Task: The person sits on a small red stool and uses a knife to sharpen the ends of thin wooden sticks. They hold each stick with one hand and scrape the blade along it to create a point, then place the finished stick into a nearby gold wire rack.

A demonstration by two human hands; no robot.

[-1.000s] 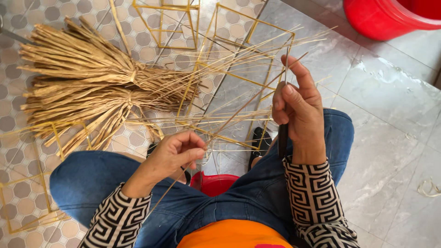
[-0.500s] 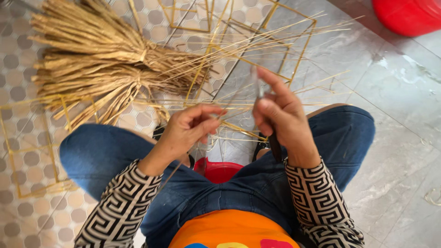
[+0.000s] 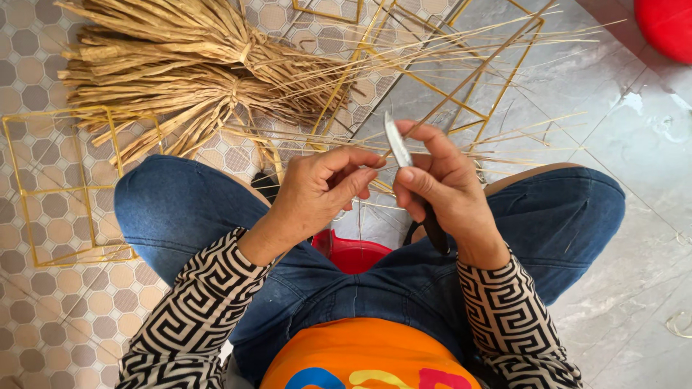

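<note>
My right hand grips a small knife with a black handle, its bright blade pointing up and away from me. My left hand is right beside it, thumb and fingers pinched on a thin straw strand that runs up and to the right past the blade. Both hands hover over my knees in blue jeans. Bundles of dried straw lie on the floor just beyond my left knee.
Thin gold wire frames lie on the tiled floor at left and at the top. A red stool shows between my legs. A red tub stands at the top right corner. Loose strands fan out rightwards.
My two hands have come together at the centre. The knife blade now stands up in my right hand, and my left fingers have closed on the strand next to it.
</note>
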